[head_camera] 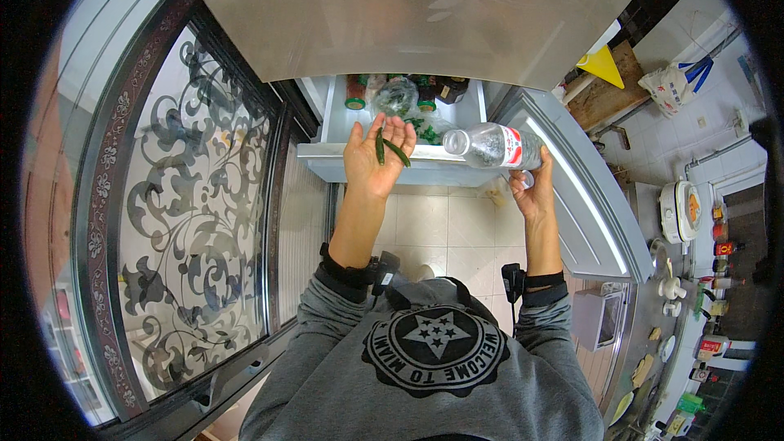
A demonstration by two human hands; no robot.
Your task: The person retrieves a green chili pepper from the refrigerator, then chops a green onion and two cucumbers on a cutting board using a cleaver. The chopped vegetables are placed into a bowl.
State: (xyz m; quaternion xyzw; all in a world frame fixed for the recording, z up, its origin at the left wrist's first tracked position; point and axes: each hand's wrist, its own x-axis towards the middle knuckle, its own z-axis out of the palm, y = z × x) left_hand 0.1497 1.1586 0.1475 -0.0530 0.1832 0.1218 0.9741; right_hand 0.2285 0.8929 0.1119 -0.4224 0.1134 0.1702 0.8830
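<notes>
My left hand [375, 162] is palm up above the front edge of a pulled-out refrigerator drawer [392, 174], with green chili peppers [395, 152] lying loose across the palm and fingers. My right hand [534, 187] grips the base end of a clear plastic bottle [490, 146] with a red and white label. The bottle lies sideways, its uncapped mouth towards my left hand; a pale cap [525, 179] is at my right fingers. Inside the drawer are green-lidded jars [355, 93], a clear bag of greens [397, 97] and more leafy greens [429, 130].
An open refrigerator door [582, 190] stands on the right, with a steel counter [637, 294] beyond it. A closed upper refrigerator door [416, 18] overhangs the drawer. On the left is a patterned glass sliding door [196, 214].
</notes>
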